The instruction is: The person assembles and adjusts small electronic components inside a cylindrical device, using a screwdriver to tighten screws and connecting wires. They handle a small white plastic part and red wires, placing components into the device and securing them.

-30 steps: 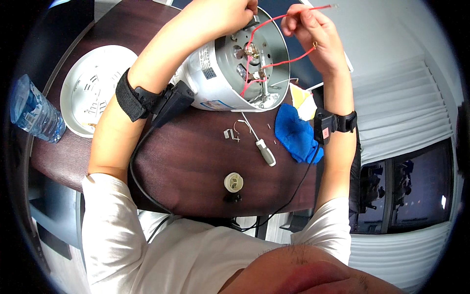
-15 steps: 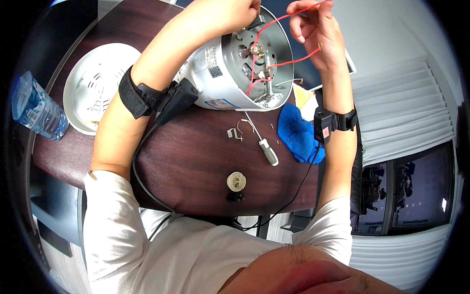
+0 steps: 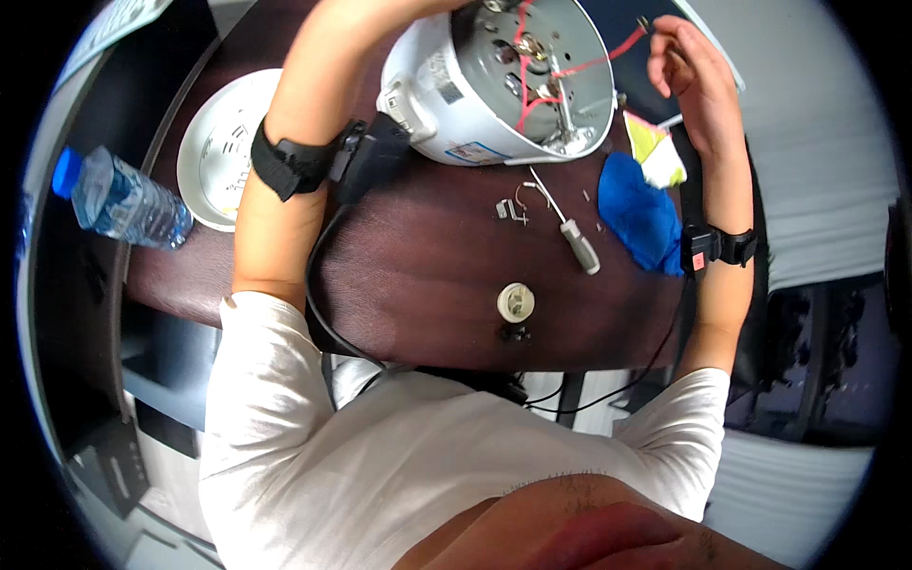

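A white cylindrical appliance housing (image 3: 432,104) lies on its side at the top, its open metal end facing right. Red wires (image 3: 522,90) run among the metal fittings inside. One red lead (image 3: 608,57) sticks out to the right, its bare terminal free beside my right hand (image 3: 698,81). That hand is raised, fingers loosely bent and apart, with nothing seen in it. My left hand (image 3: 442,5) is almost wholly cut off by the upper edge above the housing; its fingers are hidden.
On the dark table (image 3: 418,275) lie a screwdriver (image 3: 581,249), small metal brackets (image 3: 513,211), a cream round cap (image 3: 516,302) and a blue cloth (image 3: 636,214). A white round lid (image 3: 204,152) and a water bottle (image 3: 133,204) are at left. Cables trail from both wrist straps.
The view has shifted, so the table things sit higher and farther right. My right hand no longer shows the red wire in its fingers. My left hand has slipped mostly past the upper edge.
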Demonstrator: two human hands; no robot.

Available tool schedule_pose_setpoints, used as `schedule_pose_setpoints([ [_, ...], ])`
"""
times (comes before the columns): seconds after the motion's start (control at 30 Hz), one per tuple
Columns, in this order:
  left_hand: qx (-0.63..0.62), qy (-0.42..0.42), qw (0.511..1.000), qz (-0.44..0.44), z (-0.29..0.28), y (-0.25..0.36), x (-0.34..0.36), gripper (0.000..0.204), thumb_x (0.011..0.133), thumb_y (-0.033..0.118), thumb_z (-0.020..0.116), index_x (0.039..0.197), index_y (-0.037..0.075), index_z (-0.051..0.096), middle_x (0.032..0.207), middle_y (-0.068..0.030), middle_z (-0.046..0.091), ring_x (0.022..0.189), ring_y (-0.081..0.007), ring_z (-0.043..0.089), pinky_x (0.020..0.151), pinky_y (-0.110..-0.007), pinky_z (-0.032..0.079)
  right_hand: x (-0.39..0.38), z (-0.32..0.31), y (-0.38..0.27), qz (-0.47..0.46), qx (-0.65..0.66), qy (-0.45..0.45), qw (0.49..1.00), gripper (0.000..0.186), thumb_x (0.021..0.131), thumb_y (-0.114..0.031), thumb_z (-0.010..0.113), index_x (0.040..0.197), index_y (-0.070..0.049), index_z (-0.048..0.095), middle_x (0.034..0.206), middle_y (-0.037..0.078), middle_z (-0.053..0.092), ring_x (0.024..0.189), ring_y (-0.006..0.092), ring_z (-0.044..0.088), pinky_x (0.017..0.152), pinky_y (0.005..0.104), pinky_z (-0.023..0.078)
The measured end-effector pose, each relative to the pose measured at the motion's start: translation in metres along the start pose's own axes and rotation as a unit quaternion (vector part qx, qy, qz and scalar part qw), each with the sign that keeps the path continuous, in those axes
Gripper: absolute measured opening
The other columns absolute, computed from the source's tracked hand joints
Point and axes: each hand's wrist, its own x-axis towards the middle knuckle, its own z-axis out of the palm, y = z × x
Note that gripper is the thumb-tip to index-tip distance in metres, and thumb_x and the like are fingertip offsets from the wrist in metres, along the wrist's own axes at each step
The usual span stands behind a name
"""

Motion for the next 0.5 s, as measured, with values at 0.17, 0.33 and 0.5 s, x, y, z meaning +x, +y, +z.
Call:
schedule_pose_setpoints([
  [0.17,0.03,-0.039,0.993,-0.109,0.003,0.037,0.006,0.025,0.083,0.016,0.055,0.091,-0.005,0.066,0.077,-0.0161,0.066,0.073,-0.0206,0.063,0.069,-0.031,0.049,-0.083,-0.029,0.023,0.198,-0.134,-0.023,0.971,0.024,0.095,-0.025,0.049,0.101,-0.004,0.059,0.075,0.0,0.055,0.067,0.006,0.054,0.055,0.0198,0.038],
  [0.33,0.082,-0.106,0.991,0.011,-0.003,-0.085,0.021,0.026,0.093,0.019,0.054,0.107,-0.001,0.062,0.099,-0.0037,0.065,0.097,-0.0109,0.057,0.087,-0.023,0.043,-0.149,-0.054,0.065,0.341,-0.25,-0.2,0.884,0.022,0.091,-0.025,0.053,0.092,-0.005,0.062,0.071,-0.001,0.058,0.064,0.0059,0.055,0.052,0.021,0.041],
  [0.5,-0.065,-0.152,0.985,-0.053,0.018,-0.045,0.018,0.026,0.093,0.019,0.054,0.107,0.0,0.062,0.096,-0.0048,0.065,0.091,-0.01,0.058,0.083,-0.023,0.043,-0.209,-0.055,0.098,0.38,-0.27,-0.176,0.867,0.025,0.087,-0.028,0.059,0.093,-0.004,0.062,0.067,0.001,0.059,0.06,0.0094,0.055,0.05,0.0258,0.042],
])
